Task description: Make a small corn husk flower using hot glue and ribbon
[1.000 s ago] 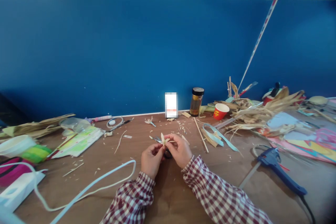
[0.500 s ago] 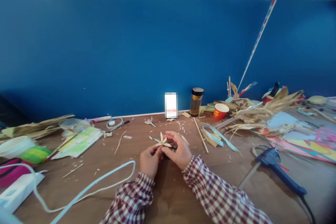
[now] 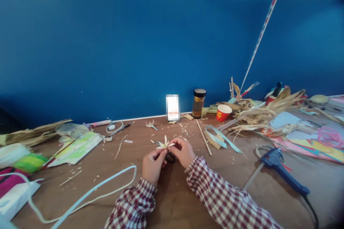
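Observation:
A pale flower (image 3: 165, 144) with several pointed petals, seemingly of dried husk, is held up between my two hands above the brown table. My left hand (image 3: 152, 165) pinches it from below, thumb and fingers pressed together at its base. Fingers of my right hand (image 3: 184, 153) close on a petal at the flower's right side. Just under the hands lies a pair of scissors (image 3: 170, 157), its dark handle showing and the rest partly covered. Farther back on the table rests a second small flower (image 3: 152, 125) with a pale bluish stem.
A blue glue gun (image 3: 282, 171) lies at right, near dried husks (image 3: 268, 118) and coloured paper. A lidded jar (image 3: 199, 103) and red paper cup (image 3: 224, 113) stand at the back. At left are a white cable (image 3: 107, 182), power strip (image 3: 20, 198) and painted paper (image 3: 75, 149).
My right hand's fingers have come down from beside the flower to pinch its right petal. More of the scissors' handle shows. The whole view has shifted slightly.

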